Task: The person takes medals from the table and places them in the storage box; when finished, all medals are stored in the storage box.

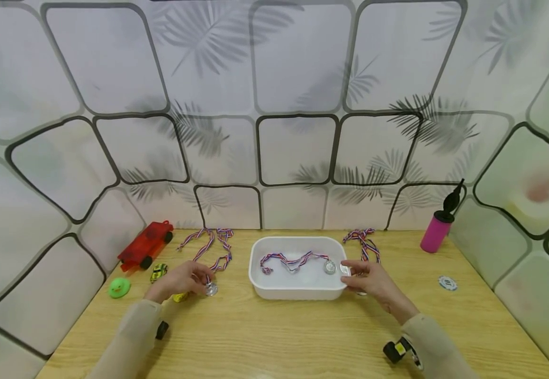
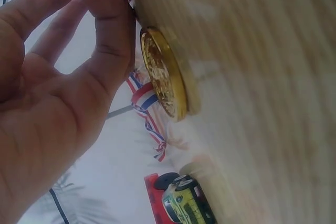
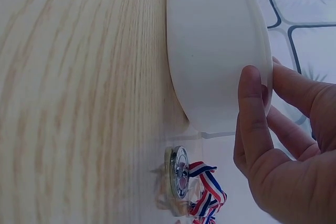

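Left of the white plastic tub (image 1: 298,294), my left hand (image 1: 184,280) pinches a silver medal (image 1: 211,289) at its edge, low over the table. A striped red, white and blue ribbon (image 1: 228,258) trails behind it. Beside those fingers, a gold medal (image 2: 164,74) lies on the wood; the hand partly covers it in the head view. My right hand (image 1: 371,281) grips the tub's right rim, thumb outside and fingers over the edge. Inside the tub lies a silver medal (image 1: 329,267) with its ribbon. Another silver medal (image 3: 181,172) rests beside the tub, mostly hidden by the right hand in the head view.
At the left are a red toy car (image 1: 145,246), a small yellow-green car (image 1: 159,272) and a green duck toy (image 1: 119,287). To the right, a pink hand pump (image 1: 433,235) stands at the back and a poker chip (image 1: 447,283) lies nearer. Patterned walls enclose the wooden table (image 1: 274,337).
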`<action>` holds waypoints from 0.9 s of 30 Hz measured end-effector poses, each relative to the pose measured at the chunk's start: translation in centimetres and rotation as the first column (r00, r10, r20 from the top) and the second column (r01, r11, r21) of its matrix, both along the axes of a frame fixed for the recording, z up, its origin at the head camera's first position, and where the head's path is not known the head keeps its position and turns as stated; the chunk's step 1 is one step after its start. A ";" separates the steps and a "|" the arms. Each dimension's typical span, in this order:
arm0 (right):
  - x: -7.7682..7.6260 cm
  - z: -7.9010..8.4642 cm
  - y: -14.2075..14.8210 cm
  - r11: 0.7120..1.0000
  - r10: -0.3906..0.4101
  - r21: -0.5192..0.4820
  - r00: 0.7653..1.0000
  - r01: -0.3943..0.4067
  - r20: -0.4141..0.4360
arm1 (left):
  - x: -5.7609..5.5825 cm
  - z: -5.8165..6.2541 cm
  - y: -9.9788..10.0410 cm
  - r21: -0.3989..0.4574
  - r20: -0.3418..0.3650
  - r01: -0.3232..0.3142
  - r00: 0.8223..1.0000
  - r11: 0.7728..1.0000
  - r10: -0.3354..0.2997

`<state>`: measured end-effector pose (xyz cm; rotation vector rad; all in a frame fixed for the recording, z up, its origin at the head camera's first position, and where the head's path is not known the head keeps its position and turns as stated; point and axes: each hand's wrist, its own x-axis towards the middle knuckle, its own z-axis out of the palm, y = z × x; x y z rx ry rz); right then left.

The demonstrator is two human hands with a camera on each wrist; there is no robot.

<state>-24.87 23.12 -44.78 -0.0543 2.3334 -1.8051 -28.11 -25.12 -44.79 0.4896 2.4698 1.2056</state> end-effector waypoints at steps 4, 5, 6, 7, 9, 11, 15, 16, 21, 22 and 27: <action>0.0 0.0 0.0 1.000 0.004 0.006 1.000 -0.004 0.000 | -0.1 -0.1 0.2 -0.007 -0.013 0.044 0.999 0.999 -0.044; 0.0 0.0 0.1 1.000 0.005 0.011 1.000 -0.005 0.000 | -0.2 -0.2 0.2 -0.007 -0.022 0.068 0.997 0.998 -0.068; 0.0 0.0 0.1 1.000 -0.001 0.013 1.000 0.001 0.003 | -0.2 -0.2 0.3 -0.014 -0.028 0.082 0.996 0.997 -0.082; 0.0 0.0 0.1 1.000 -0.004 0.016 1.000 0.004 0.003 | -0.3 -0.3 0.3 -0.021 -0.035 0.095 0.995 0.995 -0.096; 0.0 -0.1 0.2 1.000 -0.007 0.021 1.000 0.007 0.005 | -0.5 -0.4 0.4 -0.036 -0.043 0.114 0.992 0.993 -0.116; -0.1 0.0 0.2 1.000 -0.011 0.016 1.000 0.011 0.009 | -0.6 -0.5 0.5 -0.046 -0.048 0.130 0.990 0.990 -0.132; -0.2 0.0 0.2 1.000 -0.002 0.008 1.000 0.002 0.006 | -0.7 -0.5 0.7 -0.077 -0.046 0.128 0.990 0.989 -0.132; -0.1 0.0 0.1 1.000 -0.007 0.004 1.000 0.007 0.009 | -0.6 -0.4 0.8 -0.077 -0.042 0.132 0.990 0.988 -0.135; -0.1 0.1 0.1 1.000 -0.006 0.017 1.000 0.006 0.004 | -0.4 -0.2 1.2 -0.070 -0.034 0.127 0.991 0.989 -0.130; -0.1 0.0 0.0 1.000 -0.009 0.018 1.000 0.009 0.004 | -0.4 -0.2 1.2 -0.063 -0.042 0.132 0.990 0.989 -0.135; -0.1 -0.1 0.0 1.000 0.002 0.018 1.000 -0.002 -0.004 | -0.3 -0.4 1.4 -0.052 -0.063 0.101 0.993 0.993 -0.104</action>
